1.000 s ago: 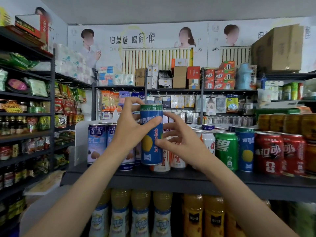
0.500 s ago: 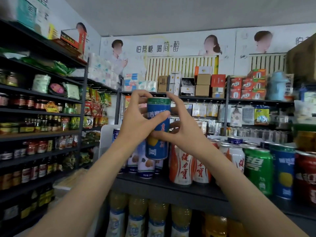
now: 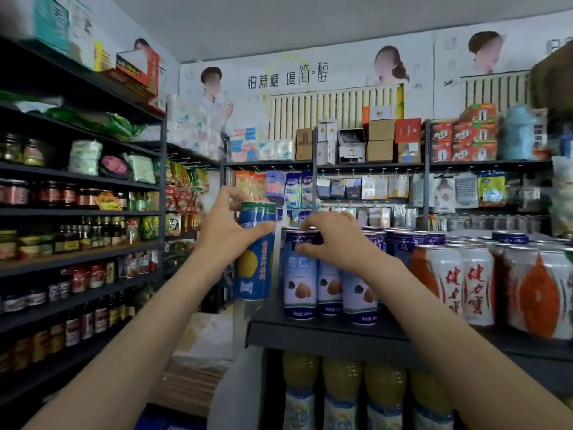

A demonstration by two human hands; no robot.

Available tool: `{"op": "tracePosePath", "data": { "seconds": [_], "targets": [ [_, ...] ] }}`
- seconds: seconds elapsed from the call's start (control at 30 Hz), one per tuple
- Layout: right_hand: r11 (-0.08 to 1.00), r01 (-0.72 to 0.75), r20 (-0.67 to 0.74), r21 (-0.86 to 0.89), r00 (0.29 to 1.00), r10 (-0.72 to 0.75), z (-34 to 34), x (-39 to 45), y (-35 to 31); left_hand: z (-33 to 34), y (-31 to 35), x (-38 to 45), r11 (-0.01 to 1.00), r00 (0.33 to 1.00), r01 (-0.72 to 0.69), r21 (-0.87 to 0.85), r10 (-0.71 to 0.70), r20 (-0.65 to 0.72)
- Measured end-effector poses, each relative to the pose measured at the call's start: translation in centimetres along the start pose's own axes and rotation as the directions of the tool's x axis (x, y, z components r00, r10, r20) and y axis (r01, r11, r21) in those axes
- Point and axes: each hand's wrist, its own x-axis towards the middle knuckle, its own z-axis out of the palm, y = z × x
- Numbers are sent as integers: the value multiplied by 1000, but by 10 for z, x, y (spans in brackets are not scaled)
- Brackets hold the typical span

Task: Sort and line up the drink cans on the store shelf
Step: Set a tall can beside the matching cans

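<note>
I am gripping a tall blue can with a green top and a yellow fruit print (image 3: 255, 259) in my left hand (image 3: 228, 234), thumb across its front and fingers curling round its back near the rim. I am holding it upright in the air, just left of the dark shelf (image 3: 325, 332) and off its end. My right hand (image 3: 335, 240) is reaching over the front-left white-and-purple can (image 3: 299, 274), fingers bent over its top and thumb touching its front; I cannot tell whether it is really gripping. That can is standing at the shelf's left front corner, touching more of its kind beside and behind it. To their right, white cans with red characters and orange print (image 3: 459, 280) are standing at the front edge.
</note>
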Motion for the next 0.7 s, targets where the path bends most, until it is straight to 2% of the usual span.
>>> {"op": "tracePosePath", "data": {
  "seconds": [0.17,0.33,0.5,0.7],
  "targets": [
    [989,-78,43,-128,996,84,7,12,-10,1,-34,7,999,995,44,7,-44,86],
    [982,-86,122,-168,987,108,16,18,-19,14,-55,11,994,990,102,-32,-98,106],
    [978,-70,99,-195,991,91,13,17,-21,30,-59,16,998,989,29,47,-35,141],
    [973,-92,79,-213,991,111,14,13,-18,38,-72,18,1000,976,-15,13,11,217]
  ]
}}
